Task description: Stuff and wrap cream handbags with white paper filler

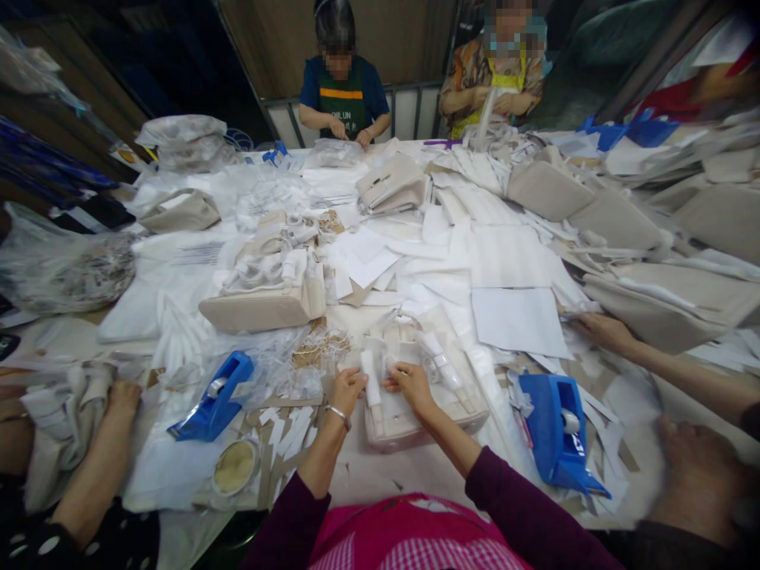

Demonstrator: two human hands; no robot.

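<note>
A beige handbag [395,423] lies on the table right in front of me, with white wrapping around its straps. My left hand [347,389] is at the bag's left side, its thumb and fingers closed against the edge of a white-wrapped strap [372,384]. Over the middle of the bag, my right hand [414,386] has its fingers bent together near clear plastic; whatever they pinch is hidden. A second white-wrapped strap [444,366] lies slanted across the bag's right side.
Blue tape dispensers stand left [217,400] and right [549,427]. A round tub [234,467] sits near the front edge. Another beige bag [261,305] stands ahead, with white sheets [516,321] to the right. Co-workers' hands [602,332] are at both sides; two people work opposite.
</note>
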